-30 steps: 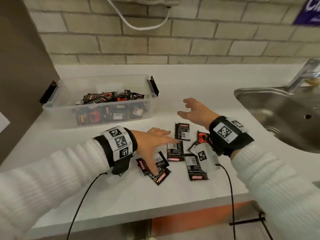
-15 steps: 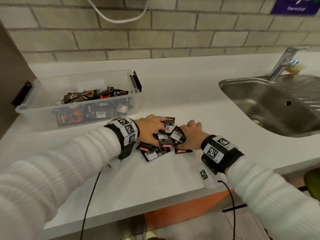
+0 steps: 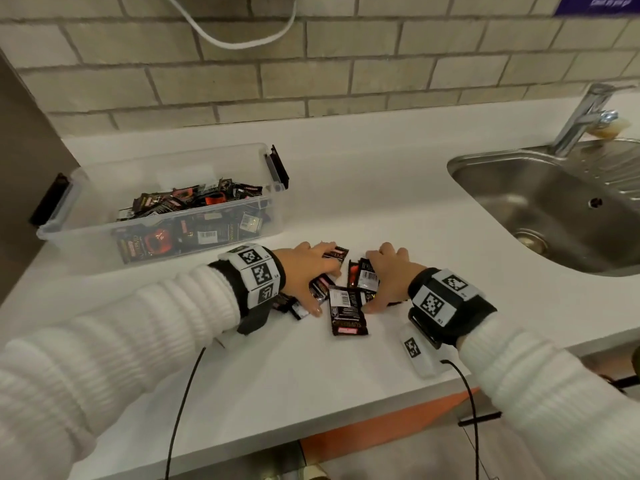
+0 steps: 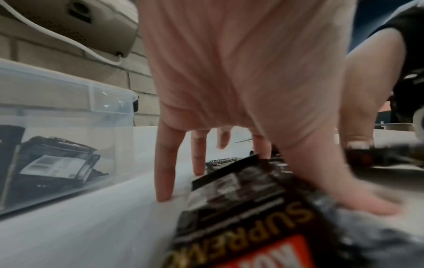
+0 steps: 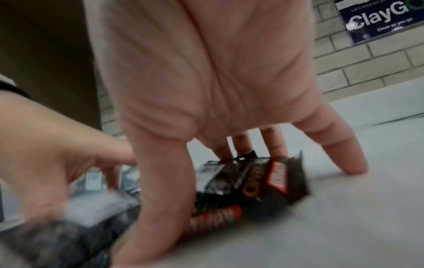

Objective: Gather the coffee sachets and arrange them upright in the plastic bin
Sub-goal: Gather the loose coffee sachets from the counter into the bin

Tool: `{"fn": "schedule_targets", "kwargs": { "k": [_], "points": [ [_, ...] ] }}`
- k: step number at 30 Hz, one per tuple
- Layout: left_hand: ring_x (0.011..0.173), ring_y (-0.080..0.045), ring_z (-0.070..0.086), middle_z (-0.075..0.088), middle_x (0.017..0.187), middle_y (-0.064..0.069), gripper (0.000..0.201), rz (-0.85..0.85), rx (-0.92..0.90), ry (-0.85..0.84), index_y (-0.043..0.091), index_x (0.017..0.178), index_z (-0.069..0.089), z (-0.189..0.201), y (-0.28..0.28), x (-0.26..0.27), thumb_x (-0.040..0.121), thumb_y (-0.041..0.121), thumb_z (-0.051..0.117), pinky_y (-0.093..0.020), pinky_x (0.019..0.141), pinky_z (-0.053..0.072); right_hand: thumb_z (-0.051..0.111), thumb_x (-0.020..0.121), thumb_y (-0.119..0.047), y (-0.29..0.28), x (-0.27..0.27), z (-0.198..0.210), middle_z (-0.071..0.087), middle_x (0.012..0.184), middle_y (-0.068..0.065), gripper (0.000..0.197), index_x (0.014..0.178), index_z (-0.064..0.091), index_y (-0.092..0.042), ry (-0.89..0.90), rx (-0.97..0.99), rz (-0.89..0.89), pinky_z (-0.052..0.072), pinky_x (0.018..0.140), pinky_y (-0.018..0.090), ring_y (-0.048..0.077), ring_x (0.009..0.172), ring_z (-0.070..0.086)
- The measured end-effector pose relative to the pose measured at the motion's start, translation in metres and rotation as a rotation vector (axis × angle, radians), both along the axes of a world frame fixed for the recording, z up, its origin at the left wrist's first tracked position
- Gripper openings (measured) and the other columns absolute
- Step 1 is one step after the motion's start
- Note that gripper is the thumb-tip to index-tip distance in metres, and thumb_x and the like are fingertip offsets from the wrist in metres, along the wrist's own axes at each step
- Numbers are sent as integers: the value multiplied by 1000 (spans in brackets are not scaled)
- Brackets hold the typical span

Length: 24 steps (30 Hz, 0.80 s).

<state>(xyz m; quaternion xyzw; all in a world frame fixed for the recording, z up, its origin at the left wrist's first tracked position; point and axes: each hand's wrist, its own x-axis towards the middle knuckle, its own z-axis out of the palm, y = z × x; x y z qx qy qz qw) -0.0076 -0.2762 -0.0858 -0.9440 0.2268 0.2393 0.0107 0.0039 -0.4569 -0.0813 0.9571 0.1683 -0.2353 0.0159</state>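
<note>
The white countertop (image 3: 363,188) is wide, w/ a steel sink (image 3: 540,209) well apart on the right and free surface in front of the hands. The clear plastic bin (image 3: 104,237) stands at the left, near the wall, already partly filled w/ sachets, some leaning and not really upright. The loose coffee sachets (image 3: 346,306) lie in a small heap between both hands. The left hand (image 3: 304,271) and right hand (image 3: 388,275) are spread, fingers almost straight, tips on the counter, pressing on the heap from both sides; neither has closed around a sachet yet. To do this step well, I think the hands should push inward evenly, so the sachets overlap into one pack, then pinch it. One sachet sticks out toward the front edge; it should be pulled back first.
</note>
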Motion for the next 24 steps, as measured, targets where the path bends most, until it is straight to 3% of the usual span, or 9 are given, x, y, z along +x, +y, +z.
{"fn": "schedule_targets", "kwargs": {
  "k": [3,7,10,13,16,19,22,24],
  "points": [
    [118,-25,37,35,136,-4,61,38,-59,-30,27,130,42,-1,9,5,78,32,72,-38,92,42,79,68,-37,7,4,5,33,131,10,81,131,35,-10,23,35,-33,43,99,39,28,123,39],
    [113,-23,41,42,122,-4,61,144,-251,-66,25,128,43,-9,22,8,77,23,74,-30,90,37,80,69,-23,14,10,7,57,121,10,58,117,53,-5,50,140,10,45,89,28,24,111,56],
    [122,-21,40,32,133,-7,92,301,-425,-31,22,143,21,-16,29,7,71,18,79,-29,105,35,80,69,-20,13,17,10,62,112,9,48,109,57,-6,0,208,5,46,86,28,23,104,58],
    [134,-21,27,14,144,-6,112,317,-450,45,20,149,4,-16,33,15,68,17,81,-21,109,23,79,68,-14,11,21,23,62,98,5,39,99,55,-11,28,364,22,45,75,24,19,90,56],
    [138,-20,22,14,150,-5,117,235,-344,89,22,149,3,-9,29,28,65,17,83,-21,110,19,79,68,-9,20,9,39,61,92,-5,45,101,50,-18,272,427,126,46,70,17,14,90,58],
    [132,-22,29,23,143,-6,115,225,-275,126,25,149,9,-3,18,37,62,12,84,-34,111,30,81,68,-18,35,-7,29,59,112,-1,67,124,44,-15,336,230,268,48,86,24,16,104,56],
    [115,-21,43,37,127,-5,94,236,-277,126,24,140,30,-3,15,41,63,12,83,-38,101,41,82,67,-23,43,-14,10,52,128,6,91,138,26,-11,290,116,287,45,93,29,21,115,52],
    [104,-19,51,49,115,-4,72,250,-329,100,17,129,41,-4,19,42,68,16,81,-34,90,46,82,68,-24,43,-14,6,49,131,8,89,138,29,-9,275,100,288,44,94,28,23,118,50]
  ]
}}
